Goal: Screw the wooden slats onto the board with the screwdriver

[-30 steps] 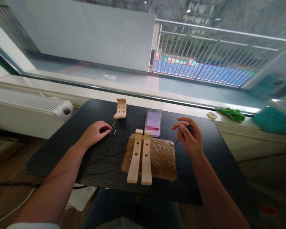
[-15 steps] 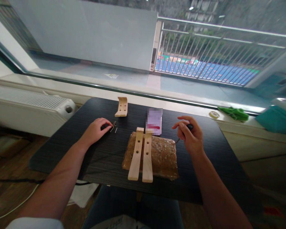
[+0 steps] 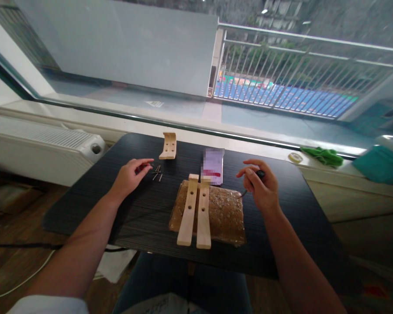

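Observation:
My left hand (image 3: 130, 175) hovers just above the black table (image 3: 144, 218), its fingertips drawn together beside several small screws (image 3: 156, 172); what they pinch is too small to make out. In my right hand (image 3: 263, 187) is a dark-handled screwdriver (image 3: 260, 174), fingers curled round it, the thin shaft pointing down-left. Between the hands, two pale wooden slats (image 3: 196, 209) with holes lie side by side on a brown plastic-wrapped pad (image 3: 225, 213).
A short curved wooden piece (image 3: 168, 146) lies at the table's far edge and a blurred card (image 3: 212, 165) behind the pad. A white radiator (image 3: 52, 144) stands left. On the sill at right lie a tape roll (image 3: 293, 157), a green cloth (image 3: 324, 155) and a teal object (image 3: 380, 163).
My left hand has lifted off the table and drawn its fingers together near the screws. The right hand has stayed put with the screwdriver.

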Available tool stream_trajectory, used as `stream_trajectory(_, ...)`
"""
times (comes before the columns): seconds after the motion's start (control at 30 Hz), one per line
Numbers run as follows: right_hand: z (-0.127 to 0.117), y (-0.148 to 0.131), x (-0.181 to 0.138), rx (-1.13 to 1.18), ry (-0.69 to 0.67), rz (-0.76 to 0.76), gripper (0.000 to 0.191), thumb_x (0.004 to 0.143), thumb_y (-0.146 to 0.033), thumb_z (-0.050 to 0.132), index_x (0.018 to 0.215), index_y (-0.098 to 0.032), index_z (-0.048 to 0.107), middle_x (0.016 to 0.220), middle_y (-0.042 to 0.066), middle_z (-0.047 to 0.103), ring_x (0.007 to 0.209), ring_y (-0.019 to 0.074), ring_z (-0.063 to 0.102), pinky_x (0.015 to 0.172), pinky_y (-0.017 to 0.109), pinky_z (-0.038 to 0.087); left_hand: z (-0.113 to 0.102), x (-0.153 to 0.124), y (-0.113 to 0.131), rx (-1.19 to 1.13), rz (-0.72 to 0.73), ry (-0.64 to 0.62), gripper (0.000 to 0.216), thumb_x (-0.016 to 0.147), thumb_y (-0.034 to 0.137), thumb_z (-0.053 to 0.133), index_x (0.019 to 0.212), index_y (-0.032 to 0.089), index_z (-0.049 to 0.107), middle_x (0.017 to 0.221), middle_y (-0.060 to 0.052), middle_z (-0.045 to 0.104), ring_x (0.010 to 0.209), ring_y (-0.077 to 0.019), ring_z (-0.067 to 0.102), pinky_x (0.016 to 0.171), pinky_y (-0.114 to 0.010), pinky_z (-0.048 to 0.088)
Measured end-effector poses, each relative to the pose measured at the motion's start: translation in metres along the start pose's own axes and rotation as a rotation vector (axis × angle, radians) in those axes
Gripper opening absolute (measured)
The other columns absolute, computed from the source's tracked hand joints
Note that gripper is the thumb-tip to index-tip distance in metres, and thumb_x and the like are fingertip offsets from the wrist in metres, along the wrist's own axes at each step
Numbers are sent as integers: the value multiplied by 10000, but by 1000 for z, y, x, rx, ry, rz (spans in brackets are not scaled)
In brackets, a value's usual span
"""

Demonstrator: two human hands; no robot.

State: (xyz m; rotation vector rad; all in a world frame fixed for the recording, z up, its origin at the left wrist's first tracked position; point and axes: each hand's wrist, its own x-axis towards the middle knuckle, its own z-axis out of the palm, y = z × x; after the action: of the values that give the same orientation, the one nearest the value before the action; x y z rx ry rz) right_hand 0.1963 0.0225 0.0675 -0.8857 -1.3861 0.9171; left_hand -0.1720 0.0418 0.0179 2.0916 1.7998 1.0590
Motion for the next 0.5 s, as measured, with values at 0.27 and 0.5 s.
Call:
stream_trajectory(0.27, 2, -1, -1, 31, 16, 6, 147, 828, -294, 603, 953, -216, 596, 659, -21, 661, 366, 29, 316, 350, 221, 232, 0, 0, -4, -16, -5, 81, 276, 832, 368, 519, 921, 184, 704, 845, -49, 688, 725, -175, 580, 687, -287, 460)
stream_trajectory(0.5, 1, -5, -2, 45, 40, 6, 131, 826, -285, 598, 941, -222, 599, 647, -21, 649, 365, 32, 311, 354, 234, 224, 0, -1, 1, -81, -78, 121, 225, 798, 382, 570, 855, 178, 646, 824, -36, 676, 646, -145, 537, 641, -269, 447)
